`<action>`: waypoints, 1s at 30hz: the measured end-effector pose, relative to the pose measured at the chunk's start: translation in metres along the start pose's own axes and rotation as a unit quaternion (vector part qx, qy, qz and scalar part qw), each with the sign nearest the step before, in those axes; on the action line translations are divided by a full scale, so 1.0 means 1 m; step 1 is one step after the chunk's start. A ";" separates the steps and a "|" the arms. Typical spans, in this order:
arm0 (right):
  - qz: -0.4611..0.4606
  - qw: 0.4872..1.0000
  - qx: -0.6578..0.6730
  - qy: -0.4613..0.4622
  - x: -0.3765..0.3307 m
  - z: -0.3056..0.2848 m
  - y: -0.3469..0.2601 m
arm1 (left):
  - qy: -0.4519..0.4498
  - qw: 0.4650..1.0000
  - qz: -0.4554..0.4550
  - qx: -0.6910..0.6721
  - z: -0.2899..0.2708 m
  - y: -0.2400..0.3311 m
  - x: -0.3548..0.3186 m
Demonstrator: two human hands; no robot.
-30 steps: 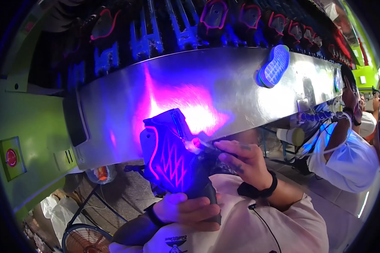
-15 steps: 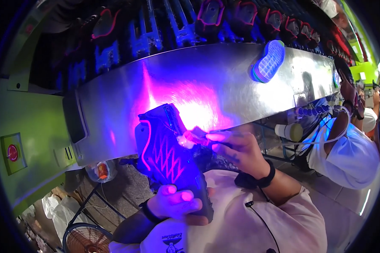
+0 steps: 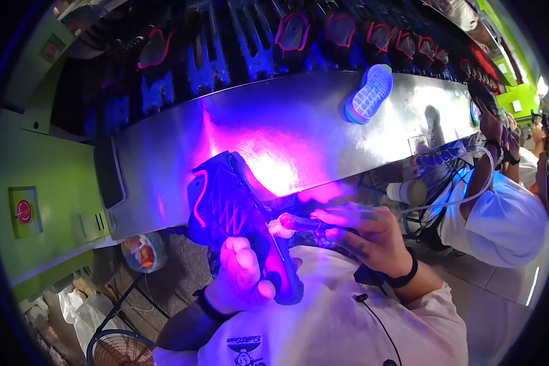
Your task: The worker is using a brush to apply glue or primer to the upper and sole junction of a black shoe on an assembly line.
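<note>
A dark shoe (image 3: 216, 192) with pink-glowing laces and collar trim is held up in front of my chest under violet light. Wrapped around its side and lace area, my left hand (image 3: 241, 271) is closed on it. My right hand (image 3: 369, 235) pinches a short-handled brush (image 3: 299, 222). The pale, fluffy tip of that brush touches or nearly touches the shoe's lower edge; which of the two I cannot tell. My left palm is hidden from view.
A shiny metal ledge (image 3: 158, 146) crosses ahead, bearing a loose shoe sole (image 3: 372, 94). Behind it several shoes (image 3: 293, 32) stand on a dark rack. Left is a green machine panel (image 3: 55, 171) with a red button. A fan (image 3: 119, 349) stands lower left; a co-worker (image 3: 500, 213) sits right.
My left hand has shifted its grip up over the laces, and the shoe has tilted. The brush has moved lower along the shoe's edge, and my right fingers have straightened somewhat.
</note>
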State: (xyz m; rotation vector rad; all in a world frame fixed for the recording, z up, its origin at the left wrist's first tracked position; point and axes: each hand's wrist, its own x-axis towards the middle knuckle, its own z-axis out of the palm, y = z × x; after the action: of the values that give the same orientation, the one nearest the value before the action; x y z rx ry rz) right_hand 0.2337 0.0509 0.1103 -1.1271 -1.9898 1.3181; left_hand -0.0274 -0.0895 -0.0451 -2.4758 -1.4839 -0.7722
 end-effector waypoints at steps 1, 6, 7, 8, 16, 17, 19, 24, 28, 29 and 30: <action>0.019 1.000 -0.016 -0.006 -0.001 -0.003 -0.005 | -0.150 0.988 -0.023 0.029 0.008 0.002 -0.020; -0.026 0.999 0.004 0.021 -0.006 -0.013 -0.014 | -0.080 0.995 -0.055 -0.014 -0.017 0.001 0.045; -0.028 0.999 0.009 0.020 -0.007 -0.016 -0.017 | -0.064 0.996 -0.063 -0.024 -0.024 0.001 0.054; -0.028 0.999 0.008 0.021 -0.008 -0.018 -0.018 | -0.048 0.996 -0.071 -0.035 -0.028 0.001 0.069; -0.075 0.994 0.025 0.072 -0.010 -0.028 -0.029 | 0.083 0.980 -0.139 -0.117 -0.074 -0.002 0.171; -0.078 0.994 0.024 0.073 -0.009 -0.029 -0.028 | 0.086 0.980 -0.138 -0.116 -0.074 -0.001 0.179; -0.147 0.980 -0.057 0.119 -0.005 -0.029 -0.028 | 0.079 0.981 -0.164 -0.066 -0.074 -0.001 0.190; -0.215 0.956 -0.145 0.140 0.021 -0.042 -0.031 | 0.197 0.977 -0.054 -0.054 -0.051 -0.033 0.205; -0.251 0.950 -0.134 0.129 0.047 -0.043 -0.031 | 0.133 0.960 -0.159 -0.191 -0.088 -0.036 0.225; -0.256 0.949 -0.135 0.124 0.053 -0.040 -0.030 | 0.086 0.956 -0.179 -0.216 -0.095 -0.042 0.225; -0.261 0.948 -0.124 0.133 0.057 -0.036 -0.027 | 0.040 0.949 -0.199 -0.240 -0.100 -0.048 0.225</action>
State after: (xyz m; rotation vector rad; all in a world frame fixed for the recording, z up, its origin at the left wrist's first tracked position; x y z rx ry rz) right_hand 0.2207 0.1123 0.1474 -0.7489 -2.0852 0.6250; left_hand -0.0189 0.0713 0.1466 -2.4288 -1.9928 -1.4404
